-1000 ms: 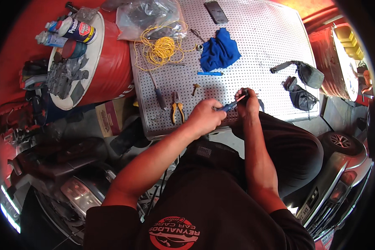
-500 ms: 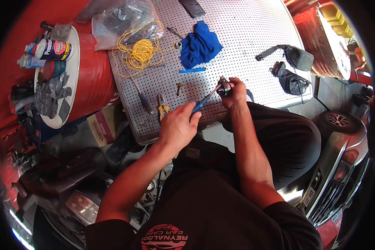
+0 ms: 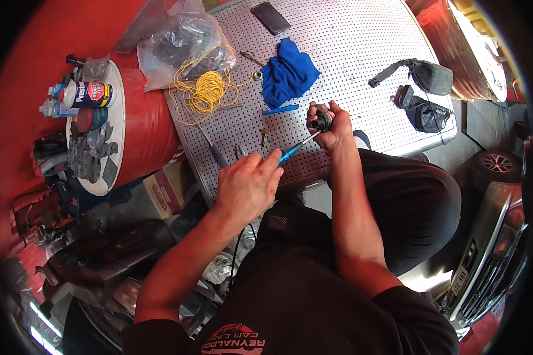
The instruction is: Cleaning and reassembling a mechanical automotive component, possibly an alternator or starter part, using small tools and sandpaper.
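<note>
In my left hand (image 3: 247,184) is a screwdriver (image 3: 291,153) with a blue handle, its shaft slanting up to the right. The screwdriver's tip meets the lower edge of a small dark round part (image 3: 321,122), perhaps metal. My right hand (image 3: 339,131) grips that part above the table's near edge, with fingers curled around it and a round opening showing. Just beyond lies a slim blue tool (image 3: 280,110) beside a crumpled blue cloth (image 3: 290,74). A small brass-coloured bolt (image 3: 264,137) and a grey-handled screwdriver (image 3: 218,156) rest left of the part. My left hand partly hides some pliers (image 3: 239,151).
The perforated metal table (image 3: 355,47) bears tangled yellow cord (image 3: 210,89), a clear plastic bag (image 3: 183,47), a phone (image 3: 271,18) and a black pouch (image 3: 431,78). At left, a red drum (image 3: 151,112) holds bottles and parts. A car (image 3: 485,254) stands at right.
My right hand has turned the dark part, so its round opening now shows. The screwdriver's tip has dropped to the part's lower edge. The whole view has shifted slightly.
</note>
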A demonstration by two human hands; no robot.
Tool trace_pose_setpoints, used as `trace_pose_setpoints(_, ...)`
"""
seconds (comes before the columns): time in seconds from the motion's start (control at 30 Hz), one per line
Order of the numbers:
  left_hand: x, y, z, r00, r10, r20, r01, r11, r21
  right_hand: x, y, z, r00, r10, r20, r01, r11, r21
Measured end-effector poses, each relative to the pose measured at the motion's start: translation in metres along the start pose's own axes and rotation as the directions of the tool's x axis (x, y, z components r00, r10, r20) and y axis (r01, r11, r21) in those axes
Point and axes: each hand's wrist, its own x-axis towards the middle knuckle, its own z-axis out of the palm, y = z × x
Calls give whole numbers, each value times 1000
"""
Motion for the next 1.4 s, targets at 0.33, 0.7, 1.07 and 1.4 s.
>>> trace_pose_setpoints(0.33,8,7,-7,999,-7,41,5,999,45,-2,6,10,996,-32,85,35,999,-36)
trace_pose_setpoints(0.7,10,13,-6,1000,12,28,-14,997,77,-3,4,11,996,-35,85,36,999,-10)
trace_pose_setpoints(1.07,29,-5,-7,969,151,197,-197,952,237,0,13,-5,991,-134,2,133,975,-176)
trace_pose_setpoints(1.4,14,19,5,980,-32,197,-14,974,226,-12,11,-5,969,-180,168,188,982,-32)
